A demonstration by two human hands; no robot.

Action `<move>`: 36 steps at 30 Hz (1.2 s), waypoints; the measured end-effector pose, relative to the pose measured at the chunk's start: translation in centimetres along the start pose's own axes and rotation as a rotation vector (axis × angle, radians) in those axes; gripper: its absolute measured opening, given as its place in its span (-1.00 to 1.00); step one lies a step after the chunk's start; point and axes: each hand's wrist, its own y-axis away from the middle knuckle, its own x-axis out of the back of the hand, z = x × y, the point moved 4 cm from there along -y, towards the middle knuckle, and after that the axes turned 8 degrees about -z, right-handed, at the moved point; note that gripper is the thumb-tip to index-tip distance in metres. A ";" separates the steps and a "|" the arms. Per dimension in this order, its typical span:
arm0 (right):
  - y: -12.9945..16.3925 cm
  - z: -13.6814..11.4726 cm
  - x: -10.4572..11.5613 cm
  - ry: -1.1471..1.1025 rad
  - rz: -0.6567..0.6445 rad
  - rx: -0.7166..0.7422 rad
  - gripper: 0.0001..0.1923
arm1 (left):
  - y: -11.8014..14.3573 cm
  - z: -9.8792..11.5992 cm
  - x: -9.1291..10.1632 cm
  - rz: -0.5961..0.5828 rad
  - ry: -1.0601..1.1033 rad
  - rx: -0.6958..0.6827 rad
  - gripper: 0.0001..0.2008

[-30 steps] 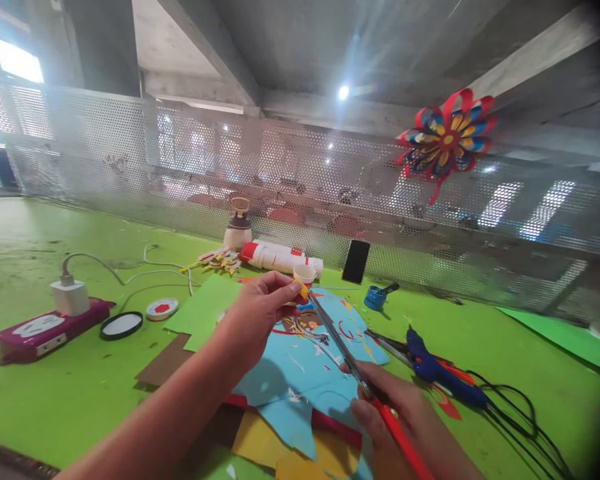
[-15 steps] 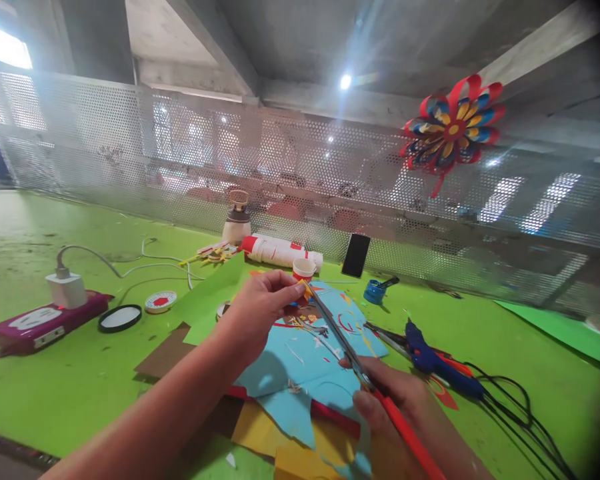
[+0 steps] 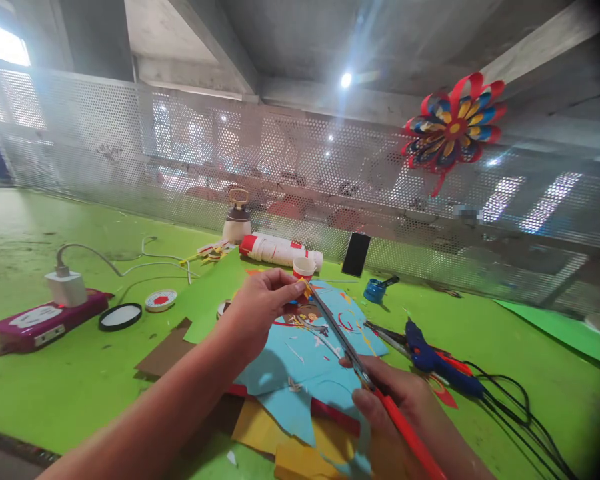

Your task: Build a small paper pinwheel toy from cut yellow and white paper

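Note:
My left hand (image 3: 260, 312) pinches a small yellow paper piece (image 3: 306, 289) between thumb and fingers, above a light blue paper sheet (image 3: 310, 363). My right hand (image 3: 397, 403) grips long scissors (image 3: 343, 343) with red-orange handles; the blade tips reach the yellow piece. Under the blue sheet lie yellow (image 3: 300, 453), red and brown (image 3: 167, 353) paper pieces on the green table (image 3: 55, 387).
A blue glue gun (image 3: 437, 363) with black cord lies to the right. A paper cup (image 3: 303, 268), glue bottle (image 3: 280, 251), black phone (image 3: 356, 255) and blue lid (image 3: 375, 291) stand behind. Left are a purple power strip (image 3: 35, 323) with charger and round lids. A paper flower (image 3: 450, 133) hangs on the mesh fence.
The view shifted slightly downward and left between the oldest frame and now. Both hands stay nearly in place, the scissors still at the yellow piece.

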 end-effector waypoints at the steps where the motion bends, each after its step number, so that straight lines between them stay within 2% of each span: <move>1: 0.0 0.0 0.0 -0.009 0.013 -0.007 -0.56 | 0.0 0.0 0.0 0.000 0.001 0.001 -0.76; 6: 0.1 -0.2 -0.1 -0.031 0.077 -0.017 -0.53 | 0.1 0.0 -0.1 -0.009 0.010 0.013 -0.77; 13: 0.1 -0.4 0.0 -0.051 0.081 -0.018 -0.51 | 0.1 0.1 0.0 -0.021 0.003 0.007 -0.79; 24: 0.1 0.5 0.3 0.110 -0.004 0.008 -0.54 | 0.0 0.1 0.0 -0.035 0.018 0.032 -0.82; 30: 0.0 0.2 0.4 0.078 -0.005 0.013 -0.56 | 0.0 0.2 -0.1 -0.044 -0.035 0.003 -0.83; 36: -0.1 -0.2 0.1 -0.062 -0.018 -0.008 -0.55 | 0.0 0.0 -0.1 -0.061 -0.077 0.003 -0.85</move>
